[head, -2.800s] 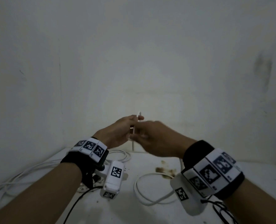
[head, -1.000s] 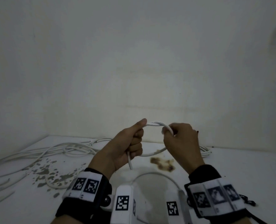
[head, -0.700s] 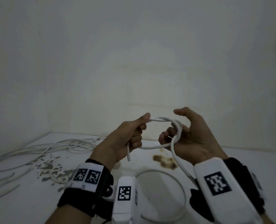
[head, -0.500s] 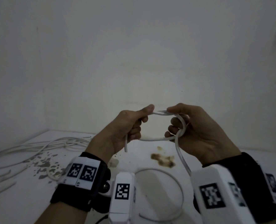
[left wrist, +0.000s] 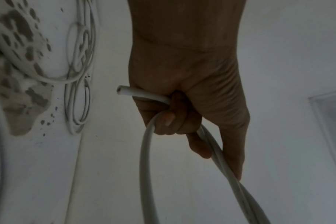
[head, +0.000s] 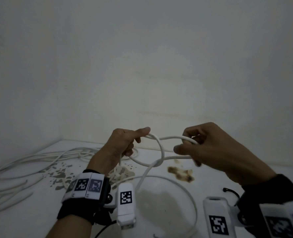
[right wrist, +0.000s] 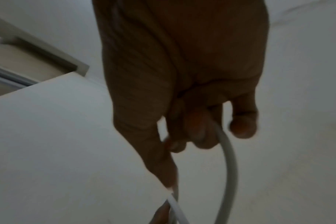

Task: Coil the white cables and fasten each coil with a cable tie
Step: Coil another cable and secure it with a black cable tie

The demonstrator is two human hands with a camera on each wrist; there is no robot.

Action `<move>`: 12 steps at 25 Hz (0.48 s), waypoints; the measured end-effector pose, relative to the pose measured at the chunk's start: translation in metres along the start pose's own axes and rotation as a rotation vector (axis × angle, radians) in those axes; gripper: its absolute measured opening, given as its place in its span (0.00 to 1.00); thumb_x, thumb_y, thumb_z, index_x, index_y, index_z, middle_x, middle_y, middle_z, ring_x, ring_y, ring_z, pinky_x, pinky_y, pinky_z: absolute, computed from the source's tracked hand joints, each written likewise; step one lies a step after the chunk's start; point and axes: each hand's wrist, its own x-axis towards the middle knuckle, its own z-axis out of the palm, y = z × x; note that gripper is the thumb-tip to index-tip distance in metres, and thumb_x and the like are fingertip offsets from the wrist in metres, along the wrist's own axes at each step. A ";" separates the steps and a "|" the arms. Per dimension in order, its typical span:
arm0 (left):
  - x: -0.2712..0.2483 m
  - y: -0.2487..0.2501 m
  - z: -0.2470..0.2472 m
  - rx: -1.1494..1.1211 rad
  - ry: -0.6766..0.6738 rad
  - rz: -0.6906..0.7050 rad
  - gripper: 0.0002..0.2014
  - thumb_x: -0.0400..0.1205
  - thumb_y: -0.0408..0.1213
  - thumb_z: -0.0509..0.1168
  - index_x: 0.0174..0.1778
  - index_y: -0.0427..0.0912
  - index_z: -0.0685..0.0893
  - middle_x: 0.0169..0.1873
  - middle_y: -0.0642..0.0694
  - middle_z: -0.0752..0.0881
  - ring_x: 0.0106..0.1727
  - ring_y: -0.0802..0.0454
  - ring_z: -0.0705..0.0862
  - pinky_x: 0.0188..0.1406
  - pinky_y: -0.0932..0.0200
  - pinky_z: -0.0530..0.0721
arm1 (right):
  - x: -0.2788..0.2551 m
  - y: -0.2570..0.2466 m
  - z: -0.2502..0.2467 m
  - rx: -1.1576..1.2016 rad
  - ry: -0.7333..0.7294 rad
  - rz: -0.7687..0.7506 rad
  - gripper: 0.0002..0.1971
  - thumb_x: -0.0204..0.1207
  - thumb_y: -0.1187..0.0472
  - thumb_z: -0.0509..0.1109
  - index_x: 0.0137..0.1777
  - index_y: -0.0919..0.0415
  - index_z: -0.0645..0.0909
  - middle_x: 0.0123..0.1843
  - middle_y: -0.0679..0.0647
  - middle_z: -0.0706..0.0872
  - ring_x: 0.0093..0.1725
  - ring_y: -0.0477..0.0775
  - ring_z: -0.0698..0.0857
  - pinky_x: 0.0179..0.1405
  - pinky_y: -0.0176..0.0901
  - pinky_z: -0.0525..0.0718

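- White tabletop [head: 39, 212] is lying under our raised hands.
- We are gripping the white cable [head: 161, 152] loops: left hand [head: 123, 145] fisted, right hand [head: 209, 148] pinching.

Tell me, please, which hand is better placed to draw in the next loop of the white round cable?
Right, probably: the right hand pinches the white round cable where it trails free, while the left hand grips the coil's cut end.

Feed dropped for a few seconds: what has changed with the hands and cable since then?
Both hands have drawn apart, and the white cable now makes a loop between them. The left hand still grips its cut end; the right hand holds the loop's far side. Loose cables lie unmoved.
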 end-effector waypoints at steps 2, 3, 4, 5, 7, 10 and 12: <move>0.002 0.002 -0.001 -0.102 -0.013 0.005 0.26 0.55 0.55 0.85 0.30 0.38 0.82 0.24 0.47 0.66 0.17 0.55 0.57 0.18 0.63 0.57 | 0.001 0.004 0.007 0.525 -0.008 -0.055 0.18 0.76 0.61 0.72 0.24 0.58 0.79 0.20 0.52 0.75 0.30 0.63 0.85 0.49 0.46 0.82; 0.002 0.004 0.001 -0.144 -0.030 0.014 0.26 0.57 0.54 0.84 0.32 0.38 0.81 0.22 0.48 0.67 0.17 0.56 0.57 0.18 0.63 0.56 | 0.002 0.002 0.012 0.808 -0.023 -0.065 0.18 0.78 0.57 0.70 0.26 0.61 0.83 0.19 0.53 0.72 0.26 0.61 0.82 0.52 0.51 0.85; 0.001 0.008 0.004 -0.164 -0.036 0.015 0.25 0.60 0.54 0.83 0.31 0.39 0.79 0.19 0.52 0.67 0.16 0.57 0.57 0.18 0.62 0.56 | 0.002 0.000 0.018 0.978 -0.041 -0.047 0.22 0.80 0.50 0.67 0.29 0.63 0.87 0.16 0.52 0.70 0.20 0.56 0.77 0.47 0.51 0.86; -0.001 0.012 0.004 -0.150 -0.026 0.007 0.23 0.62 0.54 0.80 0.29 0.41 0.78 0.17 0.54 0.67 0.16 0.57 0.58 0.19 0.62 0.56 | 0.001 -0.001 0.021 1.004 -0.073 -0.033 0.27 0.80 0.43 0.63 0.31 0.64 0.88 0.14 0.49 0.69 0.18 0.52 0.72 0.38 0.48 0.83; 0.004 0.017 -0.005 0.000 0.046 -0.023 0.23 0.65 0.56 0.78 0.27 0.41 0.77 0.15 0.52 0.68 0.16 0.55 0.60 0.20 0.62 0.59 | 0.007 0.011 0.015 0.579 -0.112 -0.042 0.29 0.80 0.40 0.60 0.23 0.59 0.82 0.15 0.43 0.75 0.21 0.48 0.75 0.32 0.48 0.74; 0.011 0.029 -0.035 0.362 0.055 -0.067 0.28 0.64 0.63 0.75 0.25 0.38 0.79 0.16 0.45 0.67 0.16 0.52 0.63 0.22 0.62 0.65 | 0.027 0.043 -0.004 -0.514 -0.044 -0.068 0.28 0.79 0.34 0.62 0.23 0.51 0.73 0.17 0.45 0.74 0.22 0.44 0.75 0.32 0.43 0.75; 0.015 0.036 -0.042 0.335 0.066 -0.057 0.28 0.63 0.65 0.76 0.26 0.40 0.79 0.19 0.46 0.67 0.19 0.52 0.62 0.24 0.61 0.64 | 0.036 0.049 -0.010 -0.442 0.038 -0.013 0.28 0.78 0.38 0.69 0.25 0.56 0.70 0.21 0.50 0.74 0.23 0.49 0.73 0.33 0.45 0.75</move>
